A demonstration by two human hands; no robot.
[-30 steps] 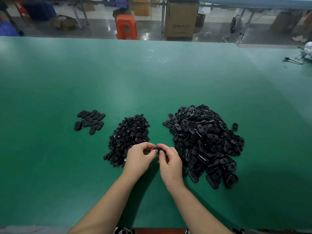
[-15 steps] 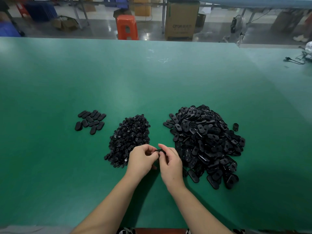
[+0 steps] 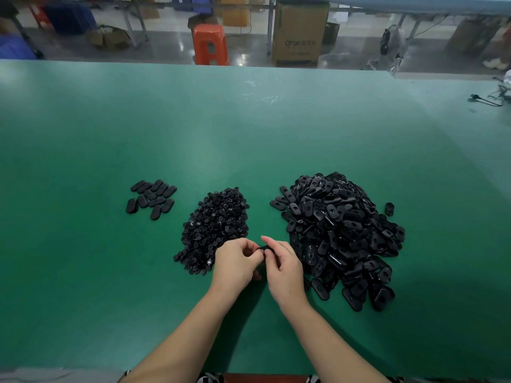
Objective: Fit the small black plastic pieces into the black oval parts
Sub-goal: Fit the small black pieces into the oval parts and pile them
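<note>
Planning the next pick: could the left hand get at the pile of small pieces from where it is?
Probably yes. The pile of small pieces lies right beside the left hand with nothing between, but both it and the right hand are busy pinching a black part.

Soft, even light falls from overhead and leaves a pale sheen across the middle of the green table, while its near corners fall off darker. Dim, blurred shadows lie under both forearms and on the near right side of the heap of oval parts, whose glossy faces catch small highlights. The wide lens bows the table's far edge, and the floor beyond shows glare and soft detail.
</note>
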